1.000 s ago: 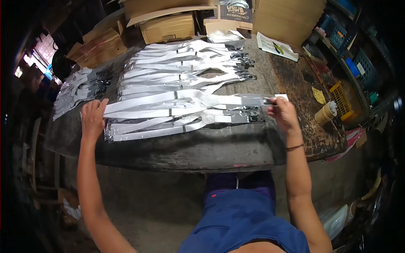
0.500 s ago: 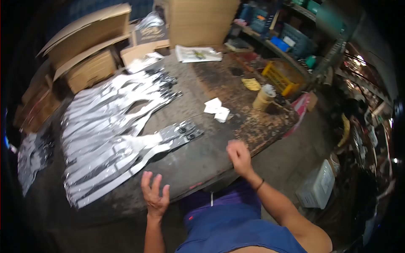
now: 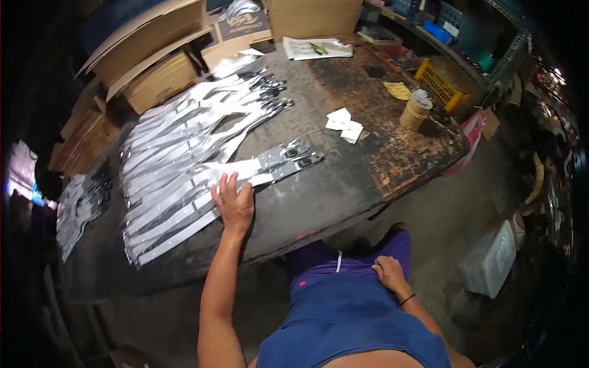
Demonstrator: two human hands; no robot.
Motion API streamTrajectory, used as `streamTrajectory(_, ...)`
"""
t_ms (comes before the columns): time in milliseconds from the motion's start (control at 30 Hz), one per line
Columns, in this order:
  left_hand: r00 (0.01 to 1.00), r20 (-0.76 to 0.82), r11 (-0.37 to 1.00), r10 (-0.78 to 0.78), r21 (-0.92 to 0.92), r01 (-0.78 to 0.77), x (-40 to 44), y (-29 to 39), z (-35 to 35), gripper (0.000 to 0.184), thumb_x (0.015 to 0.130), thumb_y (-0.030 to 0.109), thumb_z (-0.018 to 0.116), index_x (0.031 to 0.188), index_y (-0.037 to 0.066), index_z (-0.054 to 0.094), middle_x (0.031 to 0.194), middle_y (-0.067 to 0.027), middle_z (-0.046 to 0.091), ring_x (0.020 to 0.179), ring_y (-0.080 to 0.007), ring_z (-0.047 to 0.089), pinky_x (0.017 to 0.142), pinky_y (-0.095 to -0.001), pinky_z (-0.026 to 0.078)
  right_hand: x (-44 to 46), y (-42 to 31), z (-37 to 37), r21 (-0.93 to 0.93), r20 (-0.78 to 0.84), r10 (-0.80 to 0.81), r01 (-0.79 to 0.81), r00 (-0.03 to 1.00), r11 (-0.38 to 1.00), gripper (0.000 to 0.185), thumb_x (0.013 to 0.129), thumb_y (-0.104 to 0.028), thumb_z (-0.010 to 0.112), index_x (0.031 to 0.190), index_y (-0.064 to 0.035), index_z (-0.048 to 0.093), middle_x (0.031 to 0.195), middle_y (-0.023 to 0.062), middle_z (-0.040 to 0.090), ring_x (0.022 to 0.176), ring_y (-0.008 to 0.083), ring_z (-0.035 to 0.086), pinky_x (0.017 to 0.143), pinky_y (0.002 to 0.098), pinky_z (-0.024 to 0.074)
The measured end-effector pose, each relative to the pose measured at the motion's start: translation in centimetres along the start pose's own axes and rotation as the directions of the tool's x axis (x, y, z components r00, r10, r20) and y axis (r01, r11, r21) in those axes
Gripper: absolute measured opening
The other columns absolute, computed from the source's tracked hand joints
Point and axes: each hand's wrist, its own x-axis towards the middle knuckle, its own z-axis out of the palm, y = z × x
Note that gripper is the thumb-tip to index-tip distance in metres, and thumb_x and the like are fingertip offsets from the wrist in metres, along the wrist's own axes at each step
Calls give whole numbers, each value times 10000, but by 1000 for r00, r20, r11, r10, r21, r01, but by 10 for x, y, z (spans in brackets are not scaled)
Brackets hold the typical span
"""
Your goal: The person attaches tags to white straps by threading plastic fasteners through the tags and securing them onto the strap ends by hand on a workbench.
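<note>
My left hand (image 3: 235, 205) is open, its spread fingertips over the nearest of the long white-and-grey strips in clear plastic sleeves (image 3: 178, 190). Contact looks likely, but the fingers cover the spot. The strips lie side by side across the dark table (image 3: 288, 214), their narrow dark ends (image 3: 300, 152) pointing right. Low against the purple trousers, off the table, is my right hand (image 3: 391, 274), with its fingers curled in. Whatever they may hold is hidden.
Small white cards (image 3: 345, 126), a tan cup (image 3: 415, 114) and a yellow piece (image 3: 397, 91) lie toward the right. Green-handled pliers (image 3: 318, 48) rest on paper at the back. Cardboard boxes (image 3: 161, 81) line the far left; a white box (image 3: 489, 260) stands on the floor.
My left hand has moved forward from the table's front edge onto the nearest strips. My right hand has dropped from above the table to the trousers. The view has shifted.
</note>
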Motion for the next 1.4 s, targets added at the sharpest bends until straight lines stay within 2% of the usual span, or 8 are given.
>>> streamTrajectory(267,998,-1,995,-65,72,65,-4,-1,4,105,798,116,694,850,106,603,1330,-88,488,1368,-328,350,1111,-614,189,-51,-29,-40,377,92,134,-159,987,912,204,897,-226,642,925,-38,569,796,178,616,736,382,601,662,409,474)
streamTrajectory(633,997,-65,996,-47,70,52,-6,0,-1,452,767,163,694,1190,110,545,1421,-136,424,1415,-366,283,1141,-601,153,-61,42,-6,244,-209,326,-273,922,931,571,908,-343,624,1386,-70,473,1415,223,416,1329,378,381,1113,433,307)
streamTrajectory(733,991,-133,1000,29,13,-27,-8,9,-11,485,777,182,722,1220,84,548,1427,-160,384,1408,-400,266,1145,-590,175,-72,64,8,525,-208,523,-357,827,772,724,951,-413,559,1521,-77,265,1520,224,307,1420,339,288,1164,402,236)
streamTrajectory(833,979,-85,958,186,-204,-200,-16,38,-29,496,753,138,748,1200,47,552,1392,-207,405,1359,-457,321,1111,-561,285,-74,53,3,948,-13,655,-198,756,248,774,987,-492,477,1549,-58,167,1562,155,275,1444,288,250,1158,387,246)
streamTrajectory(1000,955,140,784,261,-608,-125,-56,126,-58,343,711,104,772,1015,32,632,1268,-215,500,1257,-449,447,1059,-522,376,-93,61,8,984,165,675,-70,719,-166,817,967,-645,343,1555,-105,170,1572,146,257,1437,306,267,1149,416,290)
streamTrajectory(1133,818,294,402,494,-912,85,-139,201,-33,279,820,221,739,1027,49,665,1135,-159,610,1173,-338,540,1021,-480,415,-100,71,12,883,377,640,-52,669,-466,864,937,-728,236,1552,-123,189,1567,145,267,1413,330,310,1133,462,335)
streamTrajectory(1267,433,759,762,486,-611,215,-149,223,-4,552,950,528,479,1201,59,628,1287,-153,586,1274,-315,493,1100,-517,303,-108,102,36,917,240,501,-25,832,-397,912,924,-742,259,1538,-69,208,1546,149,311,1394,335,342,1124,461,354)
streamTrajectory(1400,324,846,862,424,-486,142,-144,215,18,617,953,579,420,1274,82,597,1307,-166,583,1312,-325,455,1096,-501,310,-92,91,18,898,362,599,-94,715,-431,876,941,-716,276,1532,-71,229,1537,148,328,1377,327,368,1117,452,367)
